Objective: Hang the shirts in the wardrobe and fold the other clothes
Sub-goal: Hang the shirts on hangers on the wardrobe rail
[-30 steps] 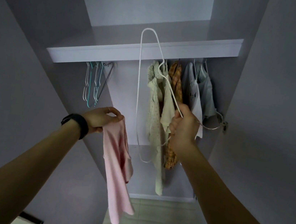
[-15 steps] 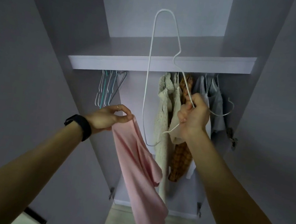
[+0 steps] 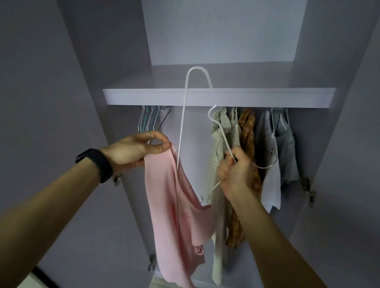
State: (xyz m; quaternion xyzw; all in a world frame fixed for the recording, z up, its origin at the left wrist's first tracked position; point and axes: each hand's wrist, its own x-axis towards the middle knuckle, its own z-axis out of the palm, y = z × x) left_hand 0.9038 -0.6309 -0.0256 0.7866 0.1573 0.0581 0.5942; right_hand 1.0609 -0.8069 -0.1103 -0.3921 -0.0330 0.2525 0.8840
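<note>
Left hand [image 3: 135,150] pinches a pale pink shirt [image 3: 175,214], right hand [image 3: 237,174] grips a white wire hanger [image 3: 182,118]; grey wardrobe [image 3: 214,98] holds hung shirts [image 3: 247,139].

The pink cloth shirt [image 3: 175,214] at the centre looks soft and matt, with a fine, smooth weave. Toward 12 o'clock, the thin white wire hanger [image 3: 182,118] has a smooth, slightly glossy coating. The pale lilac wardrobe shelf [image 3: 250,97] is a flat panel with a smooth matt finish. At 3 o'clock hang matt cloths: a cream printed shirt [image 3: 213,171], an orange checked shirt [image 3: 248,132] and a white shirt [image 3: 271,188]. The empty white and teal hangers [image 3: 148,119] at 10 o'clock are thin smooth wire. The black wristband [image 3: 96,163] at 8 o'clock looks matt.
</note>
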